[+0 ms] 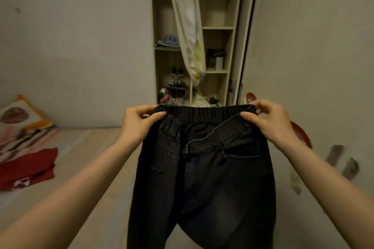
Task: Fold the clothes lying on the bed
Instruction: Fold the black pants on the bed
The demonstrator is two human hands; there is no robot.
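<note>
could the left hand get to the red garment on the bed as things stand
Probably not right now. The left hand is pinching one end of the waistband of the black jeans, held up in the air. The red garment lies on the bed off to the left, nothing blocking it once the hand lets go.

The bed [97, 168] has a pale beige, faintly striped sheet that runs right up to the back wall. Over on the far left there's a folded red garment with a white print [27, 168] lying flat on it. Just behind that sits a striped cloth in pink, white and dark bands [22, 137], probably a blanket, though it's too blurry to say for sure. A white pillow with an orange border and a dark red round pattern [22, 114] leans in the corner against the wall.
</note>
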